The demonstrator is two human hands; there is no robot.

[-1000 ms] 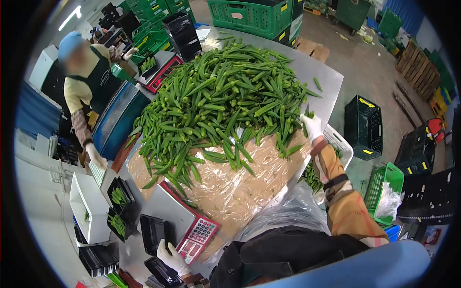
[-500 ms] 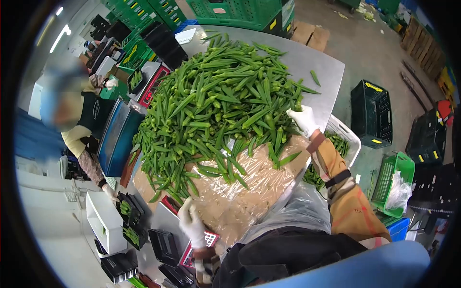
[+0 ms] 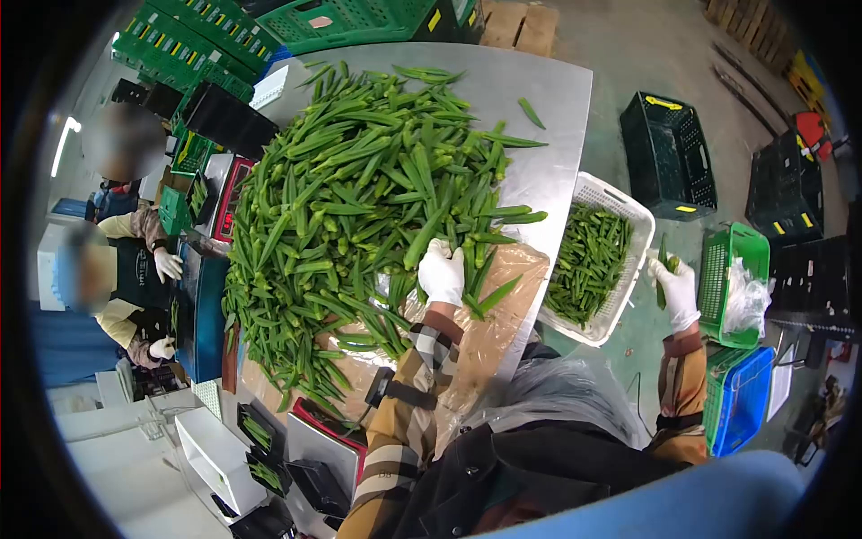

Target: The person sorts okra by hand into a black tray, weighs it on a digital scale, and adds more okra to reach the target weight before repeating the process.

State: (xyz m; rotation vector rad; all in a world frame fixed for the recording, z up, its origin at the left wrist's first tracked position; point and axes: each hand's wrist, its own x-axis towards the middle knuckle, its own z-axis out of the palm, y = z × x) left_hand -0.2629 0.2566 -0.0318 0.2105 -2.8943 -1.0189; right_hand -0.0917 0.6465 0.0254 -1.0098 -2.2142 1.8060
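A large heap of okra (image 3: 359,180) covers much of the metal table (image 3: 543,108), partly over brown film-wrapped cardboard (image 3: 512,269). My left hand (image 3: 442,274), in a white glove, is at the heap's lower right edge, its fingers closed on okra. Off the table's right side, my right hand (image 3: 676,286), also gloved, holds a few okra pods upright between thumb and fingers. Between my hands, beyond the table edge, a white basket (image 3: 639,216) holds many okra pods.
A dark crate (image 3: 669,157), a green crate (image 3: 750,251) and a blue crate (image 3: 743,395) stand at the right. Red scales (image 3: 332,431) and black trays (image 3: 314,485) are at the lower left. A co-worker (image 3: 126,278) stands at the far left.
My left hand has moved up and right from the scale to the okra. My right hand has left the heap for the space right of the white basket, with okra in it. The view has shifted.
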